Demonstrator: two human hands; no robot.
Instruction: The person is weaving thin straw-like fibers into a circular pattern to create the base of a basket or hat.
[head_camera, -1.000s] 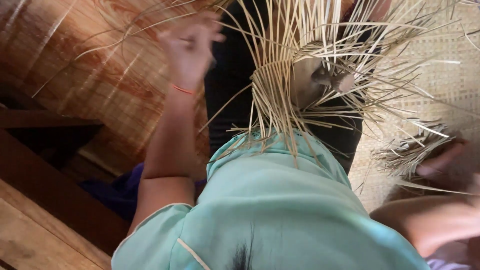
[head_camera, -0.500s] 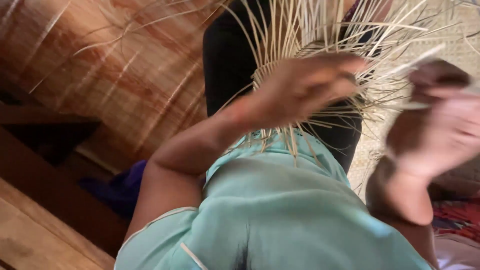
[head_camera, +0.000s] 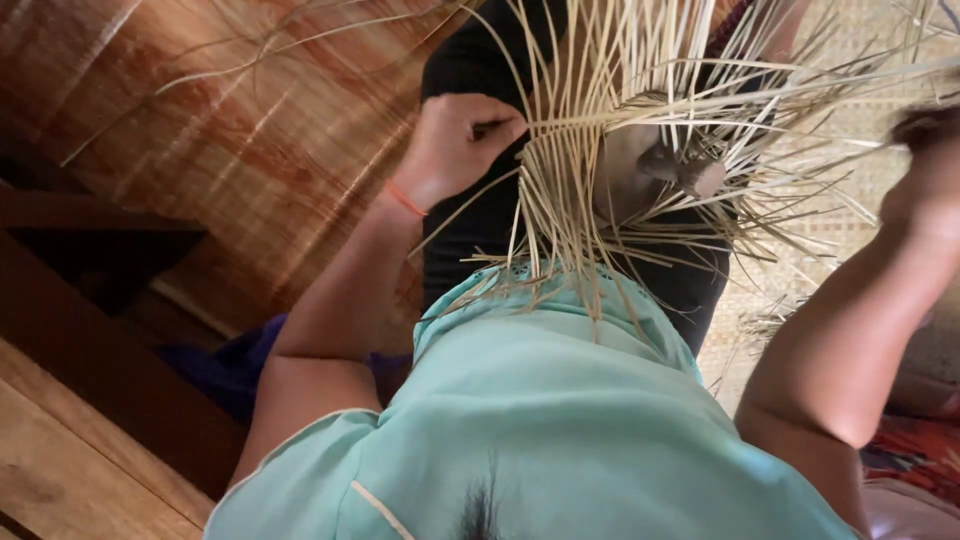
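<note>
A half-woven piece of pale bamboo strips (head_camera: 600, 170) rests on my lap, its loose ends fanning out in all directions. My left hand (head_camera: 455, 145) is at the piece's left edge, fingers pinched on a strip there. A red thread circles that wrist. My right hand (head_camera: 925, 165) is raised at the far right edge, blurred, near the long strip ends that reach that way; its grip is not visible. A foot (head_camera: 685, 172) shows through the middle of the weave. I wear black trousers (head_camera: 470, 70) and a mint-green top (head_camera: 560, 420).
A woven reed mat (head_camera: 850, 215) covers the floor on the right. Reddish wooden boards (head_camera: 200, 130) lie on the left, with a dark wooden beam (head_camera: 100, 350) in the lower left. Blue cloth (head_camera: 230, 365) lies beside my left arm and red patterned cloth (head_camera: 915, 450) at the lower right.
My left hand has drawn back from the centre of the weave to its left edge. My right hand has swung up and out to the far right.
</note>
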